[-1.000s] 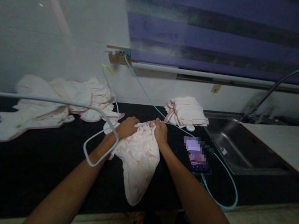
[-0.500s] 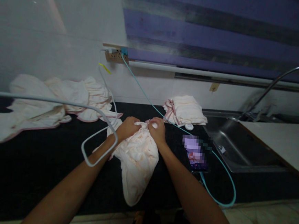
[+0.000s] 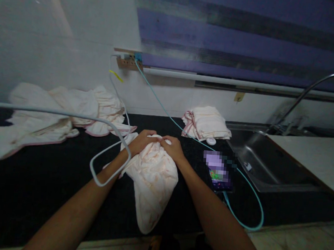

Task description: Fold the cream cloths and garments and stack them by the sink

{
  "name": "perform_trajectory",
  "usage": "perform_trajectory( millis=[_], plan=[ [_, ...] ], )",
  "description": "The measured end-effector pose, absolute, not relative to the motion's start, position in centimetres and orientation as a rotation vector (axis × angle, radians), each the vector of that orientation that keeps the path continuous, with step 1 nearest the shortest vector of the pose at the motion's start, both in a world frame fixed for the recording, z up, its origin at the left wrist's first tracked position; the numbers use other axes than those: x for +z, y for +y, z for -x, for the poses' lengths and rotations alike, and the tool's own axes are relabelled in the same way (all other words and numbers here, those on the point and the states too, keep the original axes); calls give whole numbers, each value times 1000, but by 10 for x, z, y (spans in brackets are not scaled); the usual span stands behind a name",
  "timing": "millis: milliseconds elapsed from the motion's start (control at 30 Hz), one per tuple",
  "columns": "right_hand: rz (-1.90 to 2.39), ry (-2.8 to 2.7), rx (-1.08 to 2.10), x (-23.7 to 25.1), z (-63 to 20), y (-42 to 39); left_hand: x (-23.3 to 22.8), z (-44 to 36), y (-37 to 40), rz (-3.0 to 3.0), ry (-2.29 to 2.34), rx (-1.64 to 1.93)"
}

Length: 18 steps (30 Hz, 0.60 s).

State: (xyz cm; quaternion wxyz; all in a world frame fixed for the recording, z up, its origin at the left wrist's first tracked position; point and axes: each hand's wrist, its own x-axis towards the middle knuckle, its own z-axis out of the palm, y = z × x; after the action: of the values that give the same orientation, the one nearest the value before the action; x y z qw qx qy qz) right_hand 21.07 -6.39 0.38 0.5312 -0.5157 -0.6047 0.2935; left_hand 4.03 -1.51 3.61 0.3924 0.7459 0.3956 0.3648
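Note:
A crumpled cream cloth point(image 3: 153, 181) with a soft, puckered look lies on the black counter, its rounded end pointing toward me. My left hand point(image 3: 143, 141) grips its far edge from the left, fingers curled into the fabric. From the right, my right hand point(image 3: 173, 148) pinches the same gathered edge, close beside the left fingertips. Some of the cloth passes under my left wrist and shows on its far side. The fingertips of both hands are partly hidden by the folds.
Loose cream cloths with pink edging point(image 3: 55, 108) lie at the left; a folded stack point(image 3: 209, 122) sits at the back right. A phone point(image 3: 219, 177) on a teal cable point(image 3: 260, 209) is near my right forearm. A grey cable point(image 3: 109, 121) crosses above my left forearm. Right stands a sink point(image 3: 265, 159).
My hands have come closer together along the gathered edge, and the right one has shifted slightly left. The cloth's near end has spread a little. The phone's picture differs.

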Motion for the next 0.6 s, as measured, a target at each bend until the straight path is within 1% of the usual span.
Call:
perform_trajectory(
  millis=[433,600],
  plan=[
    [1110,-1401,782,-3,-210,-60,36,-38,-11,-1714,868,897],
    [1135,-1439,726,-3,-212,-61,39,-37,-14,-1752,857,868]
  ],
)
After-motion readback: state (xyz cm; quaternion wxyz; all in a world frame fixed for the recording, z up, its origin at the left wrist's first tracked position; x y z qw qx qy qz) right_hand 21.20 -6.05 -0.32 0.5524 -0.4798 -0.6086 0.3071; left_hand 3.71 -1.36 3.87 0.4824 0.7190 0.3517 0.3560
